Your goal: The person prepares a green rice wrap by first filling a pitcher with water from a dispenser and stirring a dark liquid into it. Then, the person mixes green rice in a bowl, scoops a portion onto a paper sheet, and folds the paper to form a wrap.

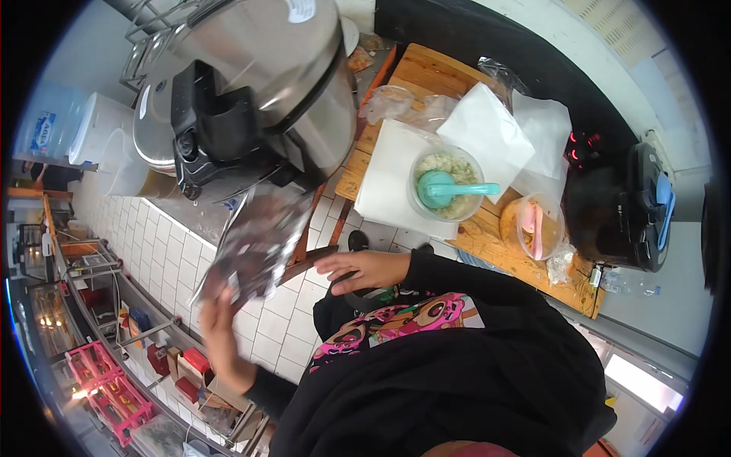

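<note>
Foil bag [255, 244] raised beside steel cooker [251, 91].
Bag is pinched by left hand [217, 308]; right hand [364, 268] fingers spread, empty. Bag should be steadied with both.

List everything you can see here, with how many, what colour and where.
Big cooker: one, silver with black latch, upper left.
Wooden board: one, brown, upper middle.
Clear tub: one, pale food and a teal ladle inside, on the board.
Smaller tub: one, orange food with pink spoon, right of it.
Paper sheets: white, under and behind the tubs.
Small cooker: one, black, right.
Left hand: holds a dark shiny packet.
Right hand: open, over white tiles.
</note>
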Available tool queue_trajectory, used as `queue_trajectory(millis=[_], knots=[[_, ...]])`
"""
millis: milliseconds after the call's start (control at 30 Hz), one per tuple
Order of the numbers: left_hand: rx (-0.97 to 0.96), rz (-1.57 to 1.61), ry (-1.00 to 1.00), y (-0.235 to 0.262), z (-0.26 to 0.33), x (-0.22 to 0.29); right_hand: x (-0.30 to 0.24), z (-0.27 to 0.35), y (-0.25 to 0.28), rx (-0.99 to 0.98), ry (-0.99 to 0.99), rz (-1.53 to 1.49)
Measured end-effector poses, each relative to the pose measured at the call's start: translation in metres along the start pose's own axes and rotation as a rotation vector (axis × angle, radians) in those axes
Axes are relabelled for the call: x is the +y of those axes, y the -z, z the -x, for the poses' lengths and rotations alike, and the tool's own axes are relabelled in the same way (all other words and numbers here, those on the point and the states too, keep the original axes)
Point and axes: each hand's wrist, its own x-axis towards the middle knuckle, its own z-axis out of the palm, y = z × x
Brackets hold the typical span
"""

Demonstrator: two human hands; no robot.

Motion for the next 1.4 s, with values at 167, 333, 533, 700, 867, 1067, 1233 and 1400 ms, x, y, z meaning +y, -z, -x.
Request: queue_trajectory(millis=[167,333,533,700,867,1067,1233,1400], knots=[[-0.483,0.551,0.25,-0.172,0.006,-0.037,-0.002,0.068,0.024,0.451,0.196,-0.672],[-0.714,0.457,-0.037,-0.289,-0.012,-0.039,-0.003,0.156,0.096,1.13,0.206,-0.212],[-0.386,-0.09,-0.546,-0.336,-0.052,-0.042,-0.053,0.199,0.149,1.097,0.026,1.032],[-0.579,0.103,-0.24,-0.356,-0.058,-0.047,-0.058,0.205,0.163,1.028,0.026,1.134],[-0.637,0.359,-0.094,-0.361,-0.048,-0.048,-0.058,0.208,0.167,0.967,0.001,1.054],[-0.728,0.38,-0.07,-0.36,-0.05,-0.046,-0.066,0.206,0.167,0.958,0.091,0.89],[-0.788,0.376,-0.025,-0.367,-0.043,-0.038,-0.064,0.211,0.173,0.942,-0.073,1.129],[-0.821,0.369,0.004,-0.368,-0.049,-0.035,-0.065,0.201,0.172,1.008,-0.094,1.089]])
